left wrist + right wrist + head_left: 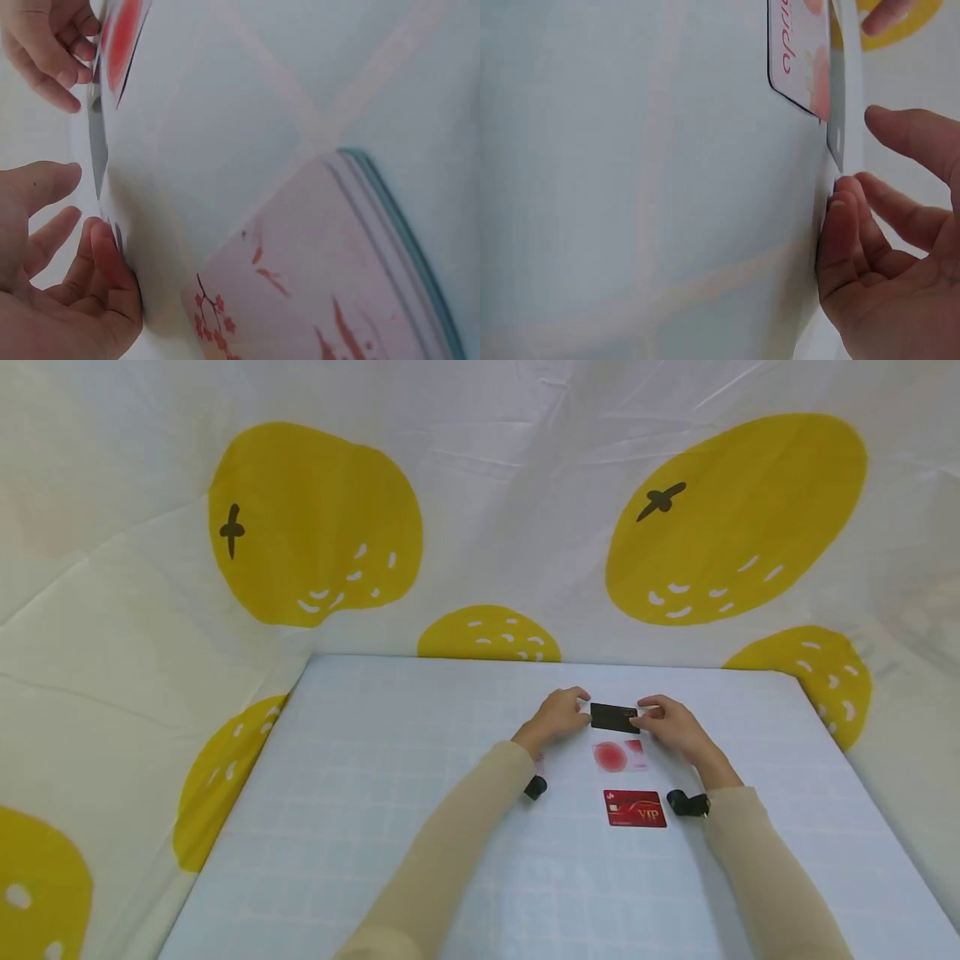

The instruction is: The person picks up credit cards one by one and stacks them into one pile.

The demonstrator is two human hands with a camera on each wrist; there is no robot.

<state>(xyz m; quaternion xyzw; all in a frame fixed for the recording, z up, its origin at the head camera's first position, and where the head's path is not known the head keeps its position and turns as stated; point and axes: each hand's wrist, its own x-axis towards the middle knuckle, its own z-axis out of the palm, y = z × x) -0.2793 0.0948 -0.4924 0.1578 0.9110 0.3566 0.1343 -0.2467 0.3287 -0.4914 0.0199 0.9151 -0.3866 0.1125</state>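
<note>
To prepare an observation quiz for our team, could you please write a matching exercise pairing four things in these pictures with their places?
Things
1. black card
2. red VIP card
3. card with a red circle
4. blossom-print stack

Places
A. middle of the three-card row
B. partly hidden by the left arm in the head view
C. between the left hand and right hand
D. near end of that row

Pairs: 1-C, 2-D, 3-A, 4-B
</note>
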